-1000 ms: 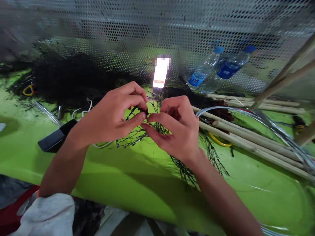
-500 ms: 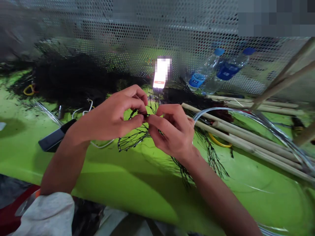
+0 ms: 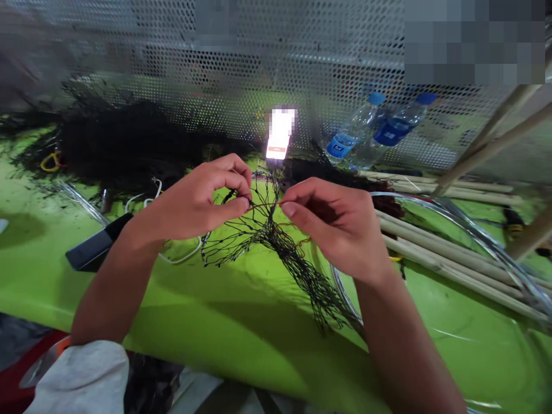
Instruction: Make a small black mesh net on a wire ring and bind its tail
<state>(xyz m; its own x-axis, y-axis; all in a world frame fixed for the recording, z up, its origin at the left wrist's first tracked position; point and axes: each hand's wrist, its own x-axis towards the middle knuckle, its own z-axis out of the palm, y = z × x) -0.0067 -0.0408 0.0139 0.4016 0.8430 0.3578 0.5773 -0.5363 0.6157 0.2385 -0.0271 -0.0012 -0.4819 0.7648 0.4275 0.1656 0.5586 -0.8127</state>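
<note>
Black knotted netting [image 3: 297,267] hangs in a gathered bunch below and between my hands, its loose end trailing toward the lower right. My left hand [image 3: 207,198] pinches an edge of this net between thumb and fingertips. From that pinch a thin dark-red thread [image 3: 268,204] runs straight across to my right hand [image 3: 340,221], whose thumb and forefinger are closed on it. Under the right hand, more reddish thread curls beside the net. The exact knot at the left fingertips is too small to make out.
A lit phone [image 3: 276,144] stands behind my hands. Black netting [image 3: 125,138] is heaped at the back left, near a dark rectangular box [image 3: 92,250]. Two water bottles [image 3: 342,141], wooden sticks [image 3: 448,259] and a clear tubing coil [image 3: 470,233] occupy the right side.
My right hand has drawn away to the right from the left fingertips, stretching the red thread between them. The net bunch now shows. My left hand has barely moved.
</note>
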